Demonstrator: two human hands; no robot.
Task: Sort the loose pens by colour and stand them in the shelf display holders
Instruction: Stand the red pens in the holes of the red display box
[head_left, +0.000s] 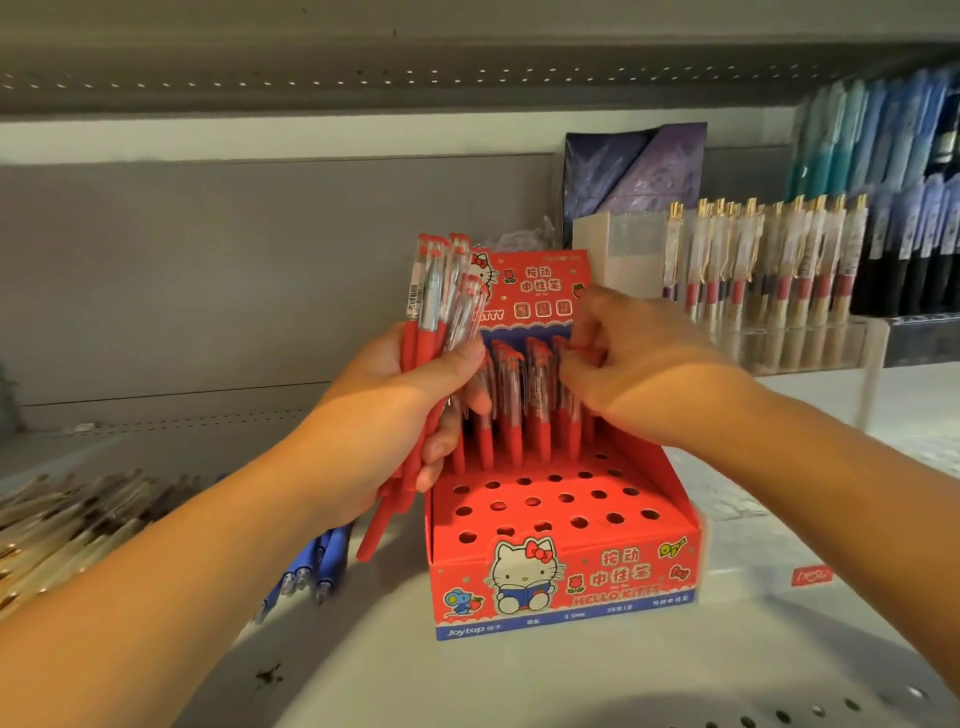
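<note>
A bundle of red pens (435, 312) is gripped nearly upright in the left hand (400, 415) just left of the red display holder (563, 551), while a standing pen (569, 421) in its far rows is pinched by the right hand (639, 364), nearer the empty holes (545, 501) in front

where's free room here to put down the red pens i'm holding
Free: the pale grey shelf in front of the red cardboard holder, and right of it up to the clear acrylic rack. The holder's front holes are empty. Crowded: left, by the loose blue pens and pale gold-clipped pens.
</note>
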